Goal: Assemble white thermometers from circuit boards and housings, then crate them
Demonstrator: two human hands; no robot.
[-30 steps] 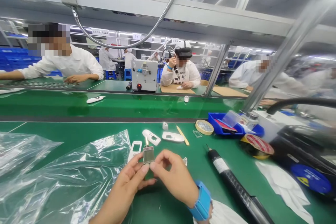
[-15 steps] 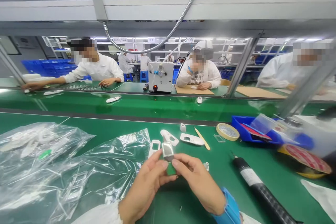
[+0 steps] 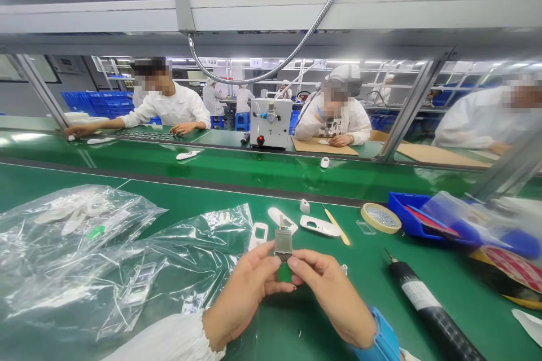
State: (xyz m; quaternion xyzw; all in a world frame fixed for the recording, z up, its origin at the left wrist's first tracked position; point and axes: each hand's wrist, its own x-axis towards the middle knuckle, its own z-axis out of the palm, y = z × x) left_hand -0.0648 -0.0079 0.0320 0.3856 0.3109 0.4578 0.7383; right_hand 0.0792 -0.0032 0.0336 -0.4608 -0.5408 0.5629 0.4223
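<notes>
Between my two hands is a small LCD screen module (image 3: 283,241) with a grey display, joined to a green circuit board (image 3: 284,274) below it. My left hand (image 3: 248,285) pinches its left side, the thumb at the lower edge of the screen. From the right, the thumb and fingers of my right hand (image 3: 326,285) grip the same module. Just beyond lie white plastic shells: one with a window (image 3: 258,235), one partly behind the screen (image 3: 276,215), and a long one with a cut-out (image 3: 319,225). A small white cap (image 3: 304,206) stands behind them.
Clear plastic bags (image 3: 139,237) with white parts cover the left side. To the right lie a yellow pointed tool (image 3: 337,227), a tape roll (image 3: 397,226), a blue bin (image 3: 396,203) and a black electric screwdriver (image 3: 438,316). Co-workers sit across the green belt (image 3: 237,172).
The camera view has turned slightly left, so everything sits further right. The module has tilted a little; its display, bright with glare before, now looks dark grey. Both hands keep their hold.
</notes>
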